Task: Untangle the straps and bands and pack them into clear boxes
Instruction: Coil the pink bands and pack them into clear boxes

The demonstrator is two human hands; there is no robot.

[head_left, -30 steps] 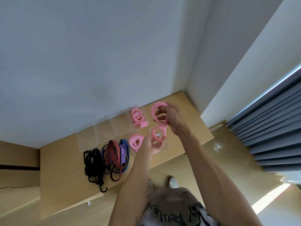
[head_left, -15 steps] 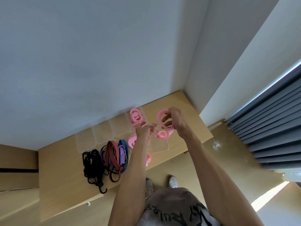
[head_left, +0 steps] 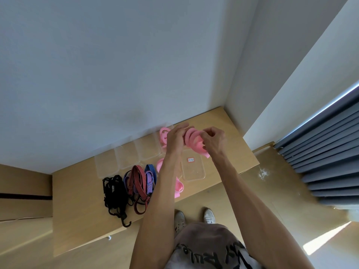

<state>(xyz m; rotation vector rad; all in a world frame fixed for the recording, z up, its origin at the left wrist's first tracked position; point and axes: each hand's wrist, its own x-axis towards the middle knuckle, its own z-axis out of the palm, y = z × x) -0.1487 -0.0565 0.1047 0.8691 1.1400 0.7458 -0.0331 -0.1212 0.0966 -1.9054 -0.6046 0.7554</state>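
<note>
Wooden table (head_left: 229, 129) along the wall: both hands raised over the empty box (head_left: 193, 168), likely coiling before packing. Right hand (head_left: 213, 141) pinches the pink band (head_left: 194, 141); left hand (head_left: 175, 139), at its 9 o'clock, touches it with fingers fairly straight.

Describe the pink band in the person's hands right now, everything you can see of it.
The pink band is a wide, flat strap, matte and elastic-looking, coiled in loose loops. It is held in the air above the clear box with the red label. The right hand pinches it and the left hand touches its other side. One end hangs down to the right.
</note>
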